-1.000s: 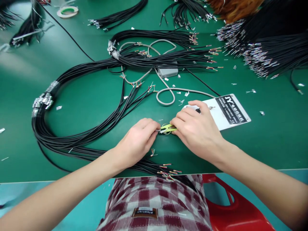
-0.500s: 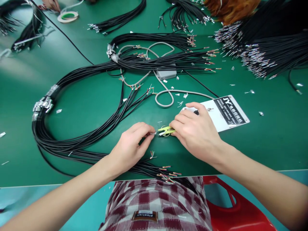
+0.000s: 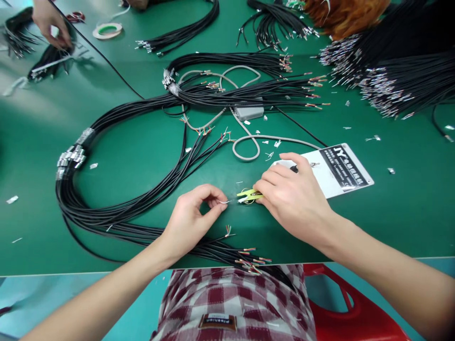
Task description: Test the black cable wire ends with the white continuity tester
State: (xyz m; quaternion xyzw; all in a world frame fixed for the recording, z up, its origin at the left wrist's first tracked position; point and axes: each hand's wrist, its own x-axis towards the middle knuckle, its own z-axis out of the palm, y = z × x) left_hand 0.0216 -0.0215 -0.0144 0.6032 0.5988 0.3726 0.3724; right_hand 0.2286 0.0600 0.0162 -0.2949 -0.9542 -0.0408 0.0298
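Observation:
My left hand (image 3: 190, 221) is closed in a pinch on a thin wire (image 3: 228, 201), whose pale end points right. My right hand (image 3: 293, 196) grips a yellow-green clip (image 3: 244, 194) by its rear end. The clip's jaws face the left fingertips across a small gap, with something white between them. Under and behind my right hand lies a white plate with a black printed label (image 3: 344, 168). Just left of my left hand curves a tied bundle of black cables (image 3: 121, 213), and its stripped coloured ends (image 3: 254, 260) reach the table's front edge.
Another cable bundle (image 3: 220, 98) lies farther back, over a grey cord (image 3: 245, 158) and a grey box (image 3: 250, 112). A large cable pile (image 3: 401, 71) fills the back right. A co-worker's hand (image 3: 51, 23) is at the back left, near a tape roll (image 3: 107, 31). White scraps are scattered about.
The view has shifted slightly. The co-worker's hand has come down over the cables at the back left. My left fingers now show a thin wire end; my right hand still grips the clip.

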